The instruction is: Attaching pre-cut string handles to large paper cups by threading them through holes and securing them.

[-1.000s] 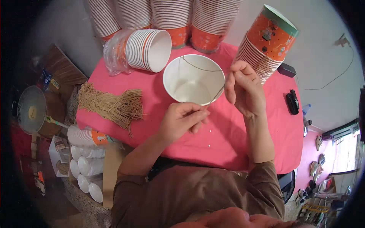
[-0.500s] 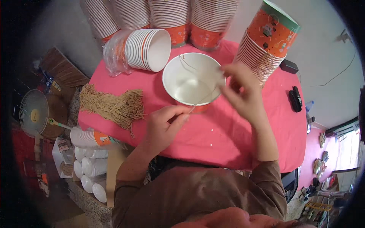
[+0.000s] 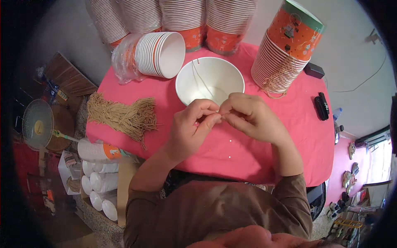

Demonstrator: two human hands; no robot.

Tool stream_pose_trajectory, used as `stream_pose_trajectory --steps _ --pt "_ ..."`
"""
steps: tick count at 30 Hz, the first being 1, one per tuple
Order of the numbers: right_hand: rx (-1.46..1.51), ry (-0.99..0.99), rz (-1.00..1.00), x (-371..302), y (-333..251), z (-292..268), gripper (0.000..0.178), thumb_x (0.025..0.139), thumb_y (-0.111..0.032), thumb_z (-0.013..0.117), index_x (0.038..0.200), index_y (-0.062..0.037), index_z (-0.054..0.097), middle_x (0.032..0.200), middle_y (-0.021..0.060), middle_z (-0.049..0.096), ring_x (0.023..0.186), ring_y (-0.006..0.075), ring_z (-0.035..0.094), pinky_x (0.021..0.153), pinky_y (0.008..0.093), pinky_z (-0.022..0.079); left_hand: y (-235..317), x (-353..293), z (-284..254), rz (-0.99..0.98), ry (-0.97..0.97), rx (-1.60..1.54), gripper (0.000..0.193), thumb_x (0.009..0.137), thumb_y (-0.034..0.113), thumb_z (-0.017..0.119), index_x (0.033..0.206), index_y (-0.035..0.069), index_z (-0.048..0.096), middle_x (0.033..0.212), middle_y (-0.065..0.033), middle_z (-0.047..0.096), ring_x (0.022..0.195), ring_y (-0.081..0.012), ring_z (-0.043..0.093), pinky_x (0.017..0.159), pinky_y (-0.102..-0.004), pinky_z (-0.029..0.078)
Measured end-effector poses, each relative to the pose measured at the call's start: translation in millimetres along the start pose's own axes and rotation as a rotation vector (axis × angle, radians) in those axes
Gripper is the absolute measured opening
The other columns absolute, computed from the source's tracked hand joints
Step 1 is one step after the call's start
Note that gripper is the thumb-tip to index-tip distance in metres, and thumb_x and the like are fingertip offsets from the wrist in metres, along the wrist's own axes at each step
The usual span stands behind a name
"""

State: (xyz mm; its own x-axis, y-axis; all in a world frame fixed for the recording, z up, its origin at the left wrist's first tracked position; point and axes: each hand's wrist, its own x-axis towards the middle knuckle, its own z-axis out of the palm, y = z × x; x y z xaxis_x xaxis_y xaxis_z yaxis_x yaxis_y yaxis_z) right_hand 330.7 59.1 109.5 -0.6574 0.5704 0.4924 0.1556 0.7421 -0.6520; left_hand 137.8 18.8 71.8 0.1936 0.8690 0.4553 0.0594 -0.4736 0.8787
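A white-lined paper bucket (image 3: pixel 189 86) with an orange outside stands upright on the pink-covered table. A thin tan cord (image 3: pixel 198 75) comes through the far side of its rim and runs down across the inside toward my fingers. My left hand (image 3: pixel 192 126) is closed in a pinch at the near rim. Touching it fingertip to fingertip, my right hand (image 3: pixel 254 118) pinches too. Both seem to hold the cord at the near rim, though the fingers hide the exact spot. A loose bundle of tan cords (image 3: pixel 122 113) lies to the left.
At the right stands a tall stack of orange buckets (image 3: pixel 293 35), with looped cords (image 3: pixel 283 76) hanging on its side. A plastic-wrapped stack (image 3: pixel 153 53) lies at the back left, before several upright stacks (image 3: pixel 186 16). Black markers (image 3: pixel 321 106) lie near the right edge.
My right hand has come from the right rim to meet my left at the near rim. The cord inside the bucket now runs straighter toward my hands. Cords on the right stack have shifted.
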Motion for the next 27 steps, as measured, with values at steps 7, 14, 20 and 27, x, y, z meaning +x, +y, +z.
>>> stream_pose_trajectory --steps 7,14,20,27 --pt "-0.302 0.048 0.009 7.9 33.7 -17.8 0.005 0.081 0.000 0.058 0.083 -0.0034 0.055 0.078 0.0057 0.055 0.080 0.0213 0.057 0.090 0.0382 0.042 -5.1 14.8 3.3 0.445 0.006 0.861 0.018 0.073 0.010 0.070 0.089 0.009 0.063 0.086 -0.0029 0.062 0.092 -0.0232 0.054 0.090 -0.0407 0.037" --pt "-0.269 -0.011 0.053 8.4 58.6 -0.1 0.006 0.082 -0.003 0.056 0.087 -0.0055 0.052 0.073 0.0030 0.052 0.073 0.0193 0.056 0.111 0.0505 0.024 -15.0 19.1 -1.5 0.246 -0.089 0.843 0.011 0.075 0.009 0.066 0.084 0.009 0.061 0.083 -0.0043 0.059 0.090 -0.0228 0.055 0.088 -0.0393 0.033" --pt "-0.261 0.070 0.009 10.8 61.6 11.2 0.005 0.082 -0.008 0.055 0.084 -0.0052 0.052 0.070 0.0096 0.053 0.079 0.0283 0.059 0.106 0.0519 0.030 -12.6 24.2 -6.6 0.250 -0.128 0.787 0.013 0.073 0.006 0.065 0.084 0.012 0.060 0.080 -0.0015 0.058 0.088 -0.0206 0.055 0.088 -0.0391 0.030" --pt "-0.279 0.096 0.006 10.3 61.1 13.8 0.004 0.082 -0.008 0.055 0.083 -0.0052 0.053 0.069 0.0095 0.054 0.077 0.0276 0.058 0.104 0.0516 0.032 -13.4 26.1 -5.3 0.251 -0.131 0.763 0.012 0.072 0.012 0.069 0.079 0.012 0.060 0.078 0.0002 0.057 0.087 -0.0193 0.055 0.089 -0.0396 0.029"
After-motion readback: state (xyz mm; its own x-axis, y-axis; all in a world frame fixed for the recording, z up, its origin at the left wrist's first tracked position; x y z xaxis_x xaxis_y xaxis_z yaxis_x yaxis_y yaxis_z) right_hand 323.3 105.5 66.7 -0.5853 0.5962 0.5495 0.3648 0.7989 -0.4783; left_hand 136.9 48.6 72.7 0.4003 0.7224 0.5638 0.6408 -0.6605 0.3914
